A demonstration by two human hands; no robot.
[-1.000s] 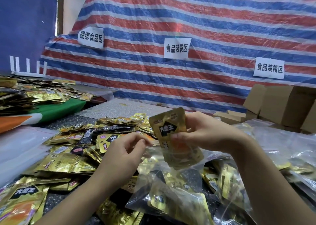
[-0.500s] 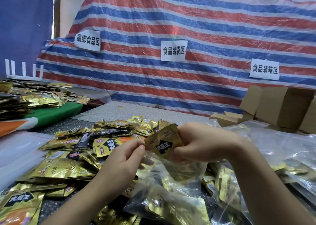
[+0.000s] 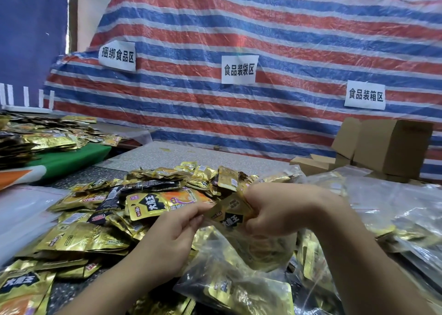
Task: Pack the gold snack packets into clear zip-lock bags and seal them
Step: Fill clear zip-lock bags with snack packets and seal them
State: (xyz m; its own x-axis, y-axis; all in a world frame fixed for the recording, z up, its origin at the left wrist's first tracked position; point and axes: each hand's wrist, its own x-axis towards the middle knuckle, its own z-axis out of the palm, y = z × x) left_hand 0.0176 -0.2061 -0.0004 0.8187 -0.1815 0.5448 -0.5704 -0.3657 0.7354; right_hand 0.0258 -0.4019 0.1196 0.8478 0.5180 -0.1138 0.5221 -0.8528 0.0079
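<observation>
Gold packet [image 3: 230,213] btwn both grips, right hand [image 3: 282,209] pinching

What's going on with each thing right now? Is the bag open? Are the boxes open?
Left hand: pinching the clear bag's mouth.
Right hand: gripping a gold packet.
Gold packet: tilted, partly pushed into the bag.
Clear bag: open, unsealed, gold packets inside.
Loose packet pile: heaped on the table, unpacked.
Filled bag: lying flat in front, seal not visible.
Cardboard boxes: upright, flaps open.

gold packet [image 3: 230,213] lowered, tilted into bag [image 3: 258,250]
</observation>
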